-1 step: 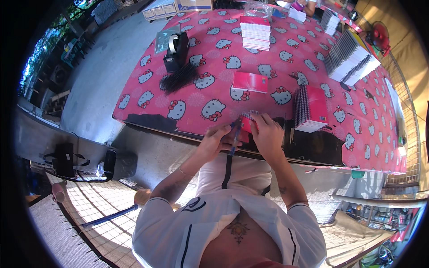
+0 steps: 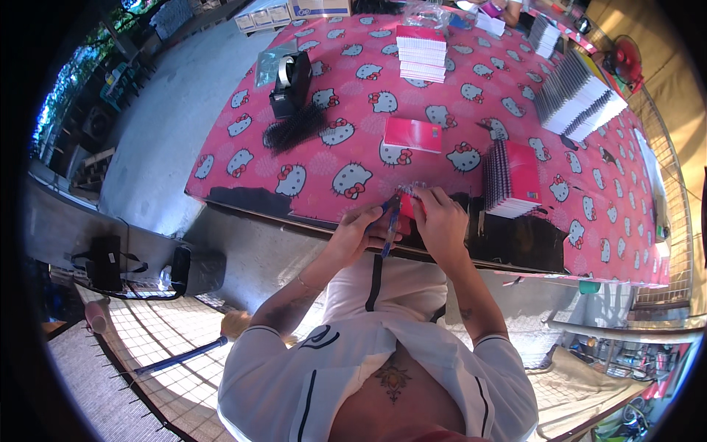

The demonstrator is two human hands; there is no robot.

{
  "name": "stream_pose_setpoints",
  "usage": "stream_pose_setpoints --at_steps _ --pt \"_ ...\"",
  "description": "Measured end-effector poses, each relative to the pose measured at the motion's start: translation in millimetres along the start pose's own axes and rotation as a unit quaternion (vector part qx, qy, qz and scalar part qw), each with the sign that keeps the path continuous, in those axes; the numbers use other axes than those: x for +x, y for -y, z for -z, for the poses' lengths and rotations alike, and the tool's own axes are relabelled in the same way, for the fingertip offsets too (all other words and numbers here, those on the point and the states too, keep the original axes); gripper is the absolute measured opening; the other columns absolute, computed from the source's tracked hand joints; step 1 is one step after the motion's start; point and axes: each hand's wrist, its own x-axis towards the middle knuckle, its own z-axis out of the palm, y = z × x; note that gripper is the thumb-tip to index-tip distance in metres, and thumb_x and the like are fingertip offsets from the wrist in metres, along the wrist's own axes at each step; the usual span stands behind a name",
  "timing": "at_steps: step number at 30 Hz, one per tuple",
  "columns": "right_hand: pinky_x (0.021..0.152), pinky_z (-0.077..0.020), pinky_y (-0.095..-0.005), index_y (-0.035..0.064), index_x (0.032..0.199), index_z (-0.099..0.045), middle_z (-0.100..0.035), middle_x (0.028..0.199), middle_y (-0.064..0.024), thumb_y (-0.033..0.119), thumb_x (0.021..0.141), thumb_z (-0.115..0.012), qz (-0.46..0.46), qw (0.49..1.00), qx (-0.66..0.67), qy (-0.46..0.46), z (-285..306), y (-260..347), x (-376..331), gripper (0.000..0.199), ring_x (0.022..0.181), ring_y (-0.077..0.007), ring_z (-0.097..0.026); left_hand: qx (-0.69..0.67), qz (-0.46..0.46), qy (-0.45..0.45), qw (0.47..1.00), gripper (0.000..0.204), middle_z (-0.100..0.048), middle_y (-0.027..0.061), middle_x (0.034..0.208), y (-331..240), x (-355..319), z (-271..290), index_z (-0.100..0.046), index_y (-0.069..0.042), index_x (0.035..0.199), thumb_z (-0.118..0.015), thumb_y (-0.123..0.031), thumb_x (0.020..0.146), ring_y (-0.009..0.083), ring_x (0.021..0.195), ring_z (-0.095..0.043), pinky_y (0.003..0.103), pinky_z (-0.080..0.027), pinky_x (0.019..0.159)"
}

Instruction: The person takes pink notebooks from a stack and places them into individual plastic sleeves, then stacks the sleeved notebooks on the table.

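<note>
Both of my hands meet at the near edge of the pink table (image 2: 243,173). My left hand (image 2: 359,230) grips a blue pen (image 2: 389,222) that points down toward me. Its fingers also touch a small red notebook (image 2: 407,203). My right hand (image 2: 442,219) is closed on that notebook, fingertips at its top edge, where a bit of clear wrap shows. Most of the notebook is hidden between my hands.
On the cartoon-cat cloth lie a flat red notebook (image 2: 412,135), a spiral-bound red stack (image 2: 512,180), a black tape dispenser (image 2: 291,74), black binding coils (image 2: 294,127), a far notebook stack (image 2: 421,51) and rows of white notebooks (image 2: 578,92). A black bag (image 2: 103,261) sits on the floor at left.
</note>
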Motion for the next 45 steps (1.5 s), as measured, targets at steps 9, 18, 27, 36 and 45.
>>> stream_pose_setpoints --at_steps 9,18,27,36,45 --pt "0.063 -0.0522 -0.0378 0.0101 0.103 -0.068 -0.065 0.088 -0.0067 0.014 0.085 -0.07 -0.001 1.0 0.0 0.003 0.4 0.8 1.3 0.019 0.072 -0.0295 -0.067 -0.033 -0.018 -0.011 0.999 0.037 -0.068 0.0197 0.102 5.0 0.4 -2.7 -0.053 0.003 0.123 -0.049 -0.026 0.101 0.0309 0.087 -0.071 0.042 -0.06 0.078" --pt "0.066 -0.0524 -0.0389 0.0104 0.102 -0.068 -0.066 0.091 -0.0071 0.014 0.087 -0.068 0.001 1.0 -0.008 -0.01 0.7 -8.9 3.4 0.016 0.079 -0.0291 -0.067 0.51 -0.243 0.002 0.825 0.037 -0.067 0.015 0.11 -44.6 21.2 46.3 -0.066 -0.003 0.124 -0.07 -0.013 0.088 0.0226 0.103 -0.064 0.035 -0.049 0.088" --pt "0.071 -0.0526 -0.0366 0.0045 0.118 -0.063 -0.066 0.097 -0.017 0.009 0.087 -0.068 -0.104 0.966 0.233 -0.045 63.7 -23.5 27.1 0.032 0.083 -0.0318 -0.067 0.353 -0.326 0.076 0.874 0.033 -0.068 0.0077 0.113 -61.4 81.9 -53.7 -0.063 0.001 0.125 -0.067 -0.009 0.094 0.0108 0.098 -0.062 0.027 -0.05 0.086" --pt "0.075 -0.0528 -0.0392 0.0036 0.124 -0.064 -0.067 0.101 -0.0188 0.011 0.086 -0.069 -0.208 0.966 0.096 -0.12 159.2 -136.1 33.9 0.04 0.087 -0.0322 -0.068 0.448 -0.401 0.082 0.795 0.02 -0.07 0.0082 0.096 -63.1 194.1 -214.4 -0.073 -0.008 0.105 -0.073 -0.018 0.088 0.0152 0.078 -0.064 0.029 -0.052 0.072" --pt "0.088 -0.0488 -0.0467 0.0056 0.125 -0.064 -0.064 0.115 -0.0157 0.029 0.086 -0.07 -0.23 0.968 -0.076 -0.062 126.5 -160.1 11.9 0.045 0.104 -0.0322 -0.063 0.412 -0.549 -0.031 0.727 0.018 -0.069 0.0122 0.099 -30.7 214.3 -162.3 -0.071 -0.005 0.098 -0.072 -0.014 0.082 0.0337 0.089 -0.066 0.042 -0.054 0.077"
